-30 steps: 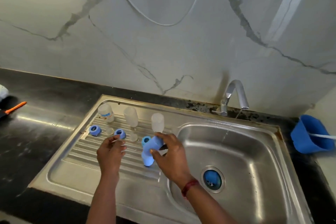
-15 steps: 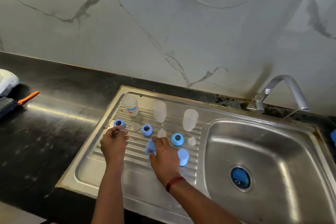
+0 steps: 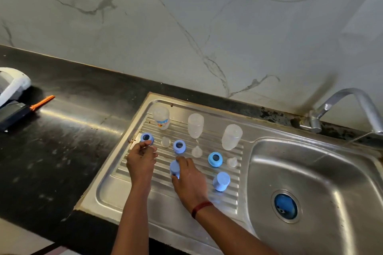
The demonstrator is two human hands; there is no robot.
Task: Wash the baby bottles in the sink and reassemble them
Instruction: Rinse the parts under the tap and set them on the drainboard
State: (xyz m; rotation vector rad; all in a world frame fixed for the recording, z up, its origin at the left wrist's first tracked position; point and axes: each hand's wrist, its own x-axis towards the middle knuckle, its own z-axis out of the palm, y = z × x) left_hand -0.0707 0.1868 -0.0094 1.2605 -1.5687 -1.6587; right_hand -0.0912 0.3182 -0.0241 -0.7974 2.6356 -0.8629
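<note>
I see a steel drainboard (image 3: pixel 116 182) set in a black counter (image 3: pixel 62 147). Three clear bottles (image 3: pixel 161 118) (image 3: pixel 195 125) (image 3: pixel 231 136) stand along its back. Nearer me lie three blue rings (image 3: pixel 146 137) (image 3: pixel 179 146) (image 3: pixel 215 159), each with a clear teat (image 3: pixel 165 142) (image 3: pixel 196 151) (image 3: pixel 231 162) at its right. Two blue caps (image 3: pixel 221 181) (image 3: pixel 174 168) sit nearest. Far left on the counter lies a dark tool (image 3: pixel 12 113).

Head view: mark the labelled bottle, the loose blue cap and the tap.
labelled bottle (image 3: pixel 161 115), head view, clear wall above the print.
loose blue cap (image 3: pixel 221 179), head view, middle of its body.
tap (image 3: pixel 350 91), head view, bend of the spout.
</note>
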